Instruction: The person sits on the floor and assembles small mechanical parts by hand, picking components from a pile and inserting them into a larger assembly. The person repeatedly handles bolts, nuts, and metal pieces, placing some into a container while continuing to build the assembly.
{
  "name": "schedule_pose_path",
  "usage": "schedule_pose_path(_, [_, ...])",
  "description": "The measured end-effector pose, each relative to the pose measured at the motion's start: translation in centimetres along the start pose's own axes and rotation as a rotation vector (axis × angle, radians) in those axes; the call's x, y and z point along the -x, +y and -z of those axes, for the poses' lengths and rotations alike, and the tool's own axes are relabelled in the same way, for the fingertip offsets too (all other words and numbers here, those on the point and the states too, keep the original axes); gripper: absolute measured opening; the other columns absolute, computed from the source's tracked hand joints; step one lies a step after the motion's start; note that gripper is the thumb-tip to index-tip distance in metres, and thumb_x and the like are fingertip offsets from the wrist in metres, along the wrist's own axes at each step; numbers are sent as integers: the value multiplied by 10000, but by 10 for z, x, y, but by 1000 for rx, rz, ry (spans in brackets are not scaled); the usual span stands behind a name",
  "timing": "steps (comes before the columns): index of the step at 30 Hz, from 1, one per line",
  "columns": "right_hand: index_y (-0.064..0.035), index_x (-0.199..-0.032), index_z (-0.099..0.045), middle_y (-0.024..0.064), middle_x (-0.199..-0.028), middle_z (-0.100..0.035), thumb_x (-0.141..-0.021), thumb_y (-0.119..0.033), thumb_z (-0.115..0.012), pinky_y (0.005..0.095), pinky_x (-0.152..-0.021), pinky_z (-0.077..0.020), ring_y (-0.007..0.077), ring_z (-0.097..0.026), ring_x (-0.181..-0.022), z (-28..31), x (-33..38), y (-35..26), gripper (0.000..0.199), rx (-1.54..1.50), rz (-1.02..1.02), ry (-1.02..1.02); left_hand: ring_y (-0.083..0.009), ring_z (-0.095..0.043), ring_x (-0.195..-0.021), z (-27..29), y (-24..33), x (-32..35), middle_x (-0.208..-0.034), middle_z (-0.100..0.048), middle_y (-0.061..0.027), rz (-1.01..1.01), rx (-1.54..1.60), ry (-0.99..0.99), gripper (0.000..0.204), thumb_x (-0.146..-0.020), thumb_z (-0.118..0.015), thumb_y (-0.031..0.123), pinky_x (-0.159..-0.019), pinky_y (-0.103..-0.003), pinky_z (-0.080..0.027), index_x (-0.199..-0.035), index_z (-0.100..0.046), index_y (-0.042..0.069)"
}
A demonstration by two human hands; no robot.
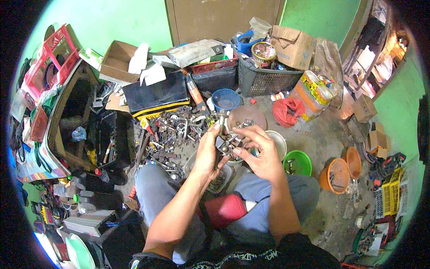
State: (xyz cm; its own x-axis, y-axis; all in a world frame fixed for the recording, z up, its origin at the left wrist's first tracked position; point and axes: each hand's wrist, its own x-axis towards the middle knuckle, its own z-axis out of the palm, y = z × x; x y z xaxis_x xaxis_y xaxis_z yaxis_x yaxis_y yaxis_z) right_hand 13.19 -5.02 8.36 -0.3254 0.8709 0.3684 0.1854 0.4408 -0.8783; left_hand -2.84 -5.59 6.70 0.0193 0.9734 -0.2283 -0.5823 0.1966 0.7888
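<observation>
1. Nearest to the person, a dark red stool seat (226,208) shows between the knees of their blue-grey trousers.
2. Just above the knees, the left hand (207,152) is closed around a small grey metal fitting (221,144), with a thin metal rod standing up past its fingertips.
3. The right hand (262,152) is curled beside it, its fingers bent in toward the same metal fitting; whether it actually grips the piece I cannot tell.
4. Both hands hover over a clear plastic tub (220,178) of small metal bits on the floor.
5. Just to the right stand a white bowl (278,142), a green bowl (299,163) and two orange bowls (338,175).
6. Directly beyond the hands sits a brown bowl (246,117) holding hardware, with a blue cup (226,99) next to it.
7. To the left of these, a heap of loose metal parts (174,130) spreads over the concrete floor.
8. Farther back lie a black battery case (154,94), a dark plastic basket (264,78) and a red plastic bag (289,110).
9. Against the green wall (112,22), cardboard boxes (293,45) and a red crate (51,60) are stacked.
</observation>
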Motion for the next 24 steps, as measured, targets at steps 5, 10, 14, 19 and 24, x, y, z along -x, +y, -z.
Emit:
schedule_pose_path(5, [-25, -1130, -656, 79, -1136, -569, -798, -37, -751, 267, -802, -521, 157, -587, -1030, 5, 1, 10, 346, -23, -25, -93, -87, -573, -550, 2, 1, 0, -875, -611, -32, -24, -91, -35, 433, -935, -494, 490, -323, -182, -340, -1142, -529, 111])
schedule_pose_path(10, [9, -1006, -673, 85, -1000, -631, -791, -10, -747, 267, -784, -522, 160, -629, -930, 4, 1, 3, 229, -14, -8, -35, -84, -555, -528, 4, 1, 0, -853, -580, -29, -36, -113, -30, 362, -951, -485, 435, -314, -186, -314, -1109, -507, 110])
schedule_pose_path(14, [-15, -920, -694, 87, -921, -692, -787, -37, -760, 300, -753, -512, 184, -656, -849, 4, 3, 16, 151, -110, -39, 28, -87, -553, -527, -1, 2, 2, -865, -581, -37, -45, -142, -79, 353, -953, -488, 426, -312, -188, -313, -1097, -510, 104])
schedule_pose_path(19, [-11, -873, -682, 101, -862, -683, -776, -31, -758, 303, -709, -486, 198, -653, -796, 10, 2, -1, 124, 115, 72, 68, -90, -558, -532, -3, 1, 1, -874, -581, -36, -52, -246, -13, 346, -951, -489, 432, -310, -205, -317, -1066, -519, 107])
schedule_pose_path(24, [-18, -863, -663, 99, -828, -660, -769, -47, -759, 318, -668, -473, 219, -641, -751, 13, 2, -4, 138, 175, 96, 97, -81, -507, -480, -10, 1, 2, -831, -600, -23, -44, -220, 16, 272, -960, -499, 381, -309, -207, -297, -1021, -536, 118])
